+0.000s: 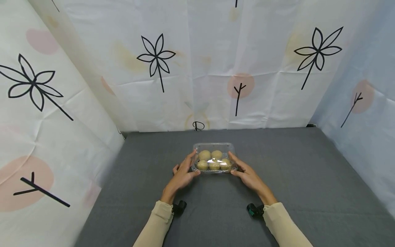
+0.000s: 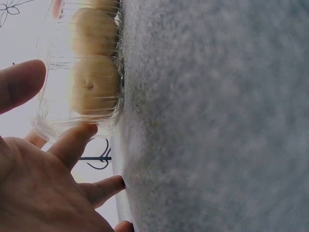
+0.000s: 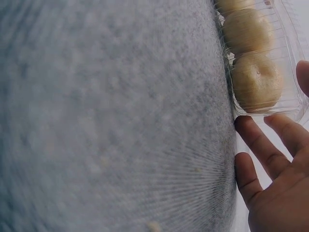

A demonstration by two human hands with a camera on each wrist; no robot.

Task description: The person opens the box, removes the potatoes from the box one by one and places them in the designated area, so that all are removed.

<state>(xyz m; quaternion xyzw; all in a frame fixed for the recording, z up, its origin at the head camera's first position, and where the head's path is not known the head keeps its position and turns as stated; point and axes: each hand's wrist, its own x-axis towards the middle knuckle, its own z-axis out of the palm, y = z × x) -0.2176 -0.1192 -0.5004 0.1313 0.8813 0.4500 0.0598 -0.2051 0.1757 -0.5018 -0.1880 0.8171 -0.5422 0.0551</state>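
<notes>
A clear plastic clamshell box [image 1: 213, 146] lies on the grey cloth, its lid down, holding several round, pale-yellow potato-like items [image 1: 204, 155]. My left hand [image 1: 184, 173] is at the box's left end, its thumb by the front corner and its fingers along the side. Mirroring it, my right hand [image 1: 250, 177] is at the right end. In the left wrist view, spread fingers [image 2: 72, 147] reach the end wall and the cloth below it. The right wrist view has nearly straight fingers [image 3: 263, 147] with tips right at the box's lower edge.
Grey cloth [image 1: 308, 185] covers the table around the box. White printed curtains [image 1: 210, 44] hang behind it and along both sides. Each wrist wears a small dark camera, one at the left cuff [image 1: 179, 208], one at the right cuff [image 1: 254, 210].
</notes>
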